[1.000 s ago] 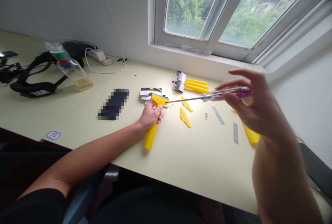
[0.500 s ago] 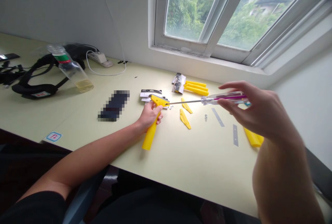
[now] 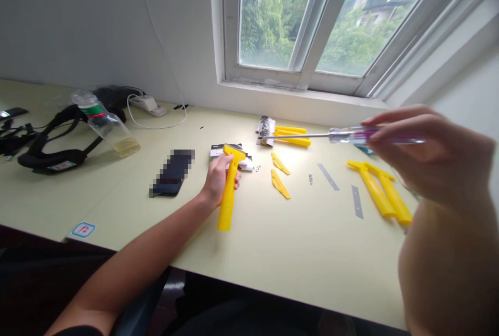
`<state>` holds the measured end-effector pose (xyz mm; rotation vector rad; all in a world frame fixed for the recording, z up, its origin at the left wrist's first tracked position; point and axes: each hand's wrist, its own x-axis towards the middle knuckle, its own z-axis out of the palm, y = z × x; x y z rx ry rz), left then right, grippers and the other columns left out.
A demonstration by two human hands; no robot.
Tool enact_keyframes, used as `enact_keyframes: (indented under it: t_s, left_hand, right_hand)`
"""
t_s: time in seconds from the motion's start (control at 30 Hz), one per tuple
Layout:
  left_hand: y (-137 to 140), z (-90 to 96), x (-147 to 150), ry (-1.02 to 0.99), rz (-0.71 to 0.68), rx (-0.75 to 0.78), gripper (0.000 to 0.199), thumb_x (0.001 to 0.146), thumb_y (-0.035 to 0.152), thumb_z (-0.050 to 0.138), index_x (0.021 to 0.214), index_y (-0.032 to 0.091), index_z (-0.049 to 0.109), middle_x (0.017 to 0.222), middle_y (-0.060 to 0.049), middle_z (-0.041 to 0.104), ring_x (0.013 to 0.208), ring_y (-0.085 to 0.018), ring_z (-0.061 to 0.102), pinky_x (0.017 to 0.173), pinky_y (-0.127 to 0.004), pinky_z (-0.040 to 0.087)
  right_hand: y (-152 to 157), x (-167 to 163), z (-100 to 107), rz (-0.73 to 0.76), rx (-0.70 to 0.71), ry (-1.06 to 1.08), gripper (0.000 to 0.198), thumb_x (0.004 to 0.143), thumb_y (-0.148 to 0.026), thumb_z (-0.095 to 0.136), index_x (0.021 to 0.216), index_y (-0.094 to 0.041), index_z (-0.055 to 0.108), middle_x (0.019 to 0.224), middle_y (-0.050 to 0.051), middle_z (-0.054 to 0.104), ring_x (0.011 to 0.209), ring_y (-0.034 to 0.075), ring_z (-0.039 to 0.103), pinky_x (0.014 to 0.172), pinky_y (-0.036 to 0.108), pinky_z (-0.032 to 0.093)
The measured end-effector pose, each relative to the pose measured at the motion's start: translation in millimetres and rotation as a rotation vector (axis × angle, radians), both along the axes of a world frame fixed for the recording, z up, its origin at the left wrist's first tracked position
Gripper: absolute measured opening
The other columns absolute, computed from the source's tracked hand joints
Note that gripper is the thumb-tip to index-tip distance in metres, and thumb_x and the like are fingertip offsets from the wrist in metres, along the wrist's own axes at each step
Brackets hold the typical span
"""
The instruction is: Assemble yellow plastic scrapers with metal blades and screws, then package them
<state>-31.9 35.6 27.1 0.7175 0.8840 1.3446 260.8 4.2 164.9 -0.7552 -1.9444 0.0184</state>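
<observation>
My left hand [image 3: 217, 176] is closed around a yellow scraper [image 3: 228, 190], its wide head up and its ribbed handle pointing toward me. A screwdriver [image 3: 345, 135] with a clear and purple handle is gripped in my right hand [image 3: 424, 151], its long shaft pointing left and its tip apart from the scraper. Between the hands lie two yellow scraper side plates [image 3: 280, 184], a small heap of screws [image 3: 311, 179] and two grey blades [image 3: 357, 202]. Tiny metal nuts [image 3: 258, 168] sit just right of the scraper's head.
Two yellow scraper handles [image 3: 376, 193] lie at the right, under my right forearm. Packaged yellow scrapers [image 3: 290, 136] rest by the window. A dark phone-like slab [image 3: 173, 172], a leaning bottle [image 3: 107, 125], a black headset [image 3: 50, 144] and a power strip [image 3: 148, 105] are on the left.
The screwdriver has come away from the scraper's head, moving right and up with my right hand. The scraper, still in my left hand, has turned more upright.
</observation>
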Motion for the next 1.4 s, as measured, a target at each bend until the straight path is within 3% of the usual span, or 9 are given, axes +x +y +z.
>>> enact_keyframes:
  t_s: [0.07, 0.17, 0.33, 0.53, 0.67, 0.83, 1.07, 1.2, 1.4]
  left_hand:
    - [2, 1.3, -3, -0.088, 0.04, 0.005, 0.022, 0.079, 0.038, 0.054, 0.086, 0.018, 0.049, 0.064, 0.001, 0.05, 0.045, -0.01, 0.048, 0.038, -0.021, 0.035]
    - [2, 8.4, -7, -0.139, 0.081, 0.099, 0.016, 0.078, 0.031, 0.056, 0.087, 0.019, 0.051, 0.068, 0.001, 0.052, 0.049, -0.01, 0.051, 0.043, -0.022, 0.038]
    - [-2, 22.1, -11, -0.122, 0.086, 0.206, 0.019, 0.077, 0.024, 0.063, 0.095, 0.023, 0.055, 0.083, 0.001, 0.056, 0.058, -0.01, 0.055, 0.051, -0.023, 0.043]
    - [-4, 18.7, -5, -0.113, 0.017, 0.173, 0.032, 0.077, 0.027, 0.071, 0.104, 0.023, 0.054, 0.088, 0.0, 0.057, 0.064, -0.009, 0.056, 0.056, -0.021, 0.046]
    - [-9, 11.7, 3, -0.1, -0.064, 0.101, 0.037, 0.075, 0.03, 0.075, 0.105, 0.02, 0.055, 0.084, 0.0, 0.055, 0.064, -0.009, 0.056, 0.052, -0.02, 0.046]
    - [-13, 4.4, 10, -0.045, -0.157, 0.09, 0.038, 0.074, 0.033, 0.076, 0.104, 0.016, 0.061, 0.089, -0.002, 0.054, 0.065, -0.008, 0.053, 0.049, -0.018, 0.048]
    - [-16, -0.1, 15, 0.025, -0.197, 0.106, 0.034, 0.076, 0.034, 0.075, 0.103, 0.017, 0.062, 0.093, -0.002, 0.052, 0.067, -0.008, 0.052, 0.046, -0.018, 0.049]
    - [-18, -0.8, 18, 0.074, -0.178, 0.105, 0.036, 0.074, 0.036, 0.076, 0.101, 0.017, 0.062, 0.095, -0.002, 0.053, 0.067, -0.009, 0.052, 0.045, -0.019, 0.05]
    - [-18, -4.1, 19, 0.145, -0.145, 0.131, 0.04, 0.074, 0.037, 0.075, 0.104, 0.02, 0.056, 0.089, 0.0, 0.051, 0.066, -0.009, 0.051, 0.044, -0.019, 0.051]
  right_hand:
    - [-6, 4, 7, -0.051, 0.014, -0.023, 0.015, 0.073, -0.012, 0.074, 0.084, -0.021, 0.071, 0.092, 0.007, 0.069, 0.081, 0.018, 0.067, 0.07, 0.033, 0.057]
    - [0, 4, 2, -0.019, -0.229, -0.195, 0.014, 0.079, -0.022, 0.072, 0.093, -0.021, 0.073, 0.093, 0.006, 0.07, 0.077, 0.015, 0.067, 0.067, 0.028, 0.057]
    - [41, -29, -45, 0.191, -0.644, -0.39, 0.021, 0.085, -0.036, 0.063, 0.097, -0.02, 0.07, 0.099, 0.006, 0.068, 0.087, 0.015, 0.064, 0.073, 0.027, 0.053]
    - [42, -67, -90, 0.059, -0.867, -0.84, 0.025, 0.074, -0.027, 0.067, 0.099, -0.023, 0.064, 0.088, 0.003, 0.067, 0.069, 0.015, 0.058, 0.053, 0.023, 0.037]
    - [46, -74, -111, 0.015, -0.75, -0.832, 0.015, 0.081, -0.034, 0.064, 0.089, -0.022, 0.068, 0.085, 0.004, 0.067, 0.074, 0.017, 0.061, 0.059, 0.025, 0.04]
    - [78, -87, -143, -0.171, -0.547, -0.71, 0.027, 0.093, -0.021, 0.047, 0.112, -0.02, 0.066, 0.105, 0.009, 0.067, 0.094, 0.02, 0.061, 0.077, 0.03, 0.042]
    - [89, -102, -166, -0.232, -0.464, -0.665, 0.027, 0.095, -0.022, 0.045, 0.084, -0.015, 0.068, 0.091, 0.012, 0.067, 0.091, 0.022, 0.057, 0.083, 0.033, 0.035]
    - [91, -94, -158, -0.258, -0.479, -0.554, 0.026, 0.093, -0.018, 0.044, 0.081, -0.012, 0.066, 0.088, 0.014, 0.067, 0.087, 0.022, 0.057, 0.08, 0.034, 0.036]
    - [75, -73, -108, -0.135, -0.527, -0.204, 0.032, 0.096, -0.042, 0.045, 0.094, -0.017, 0.064, 0.091, 0.006, 0.068, 0.077, 0.014, 0.059, 0.068, 0.026, 0.043]
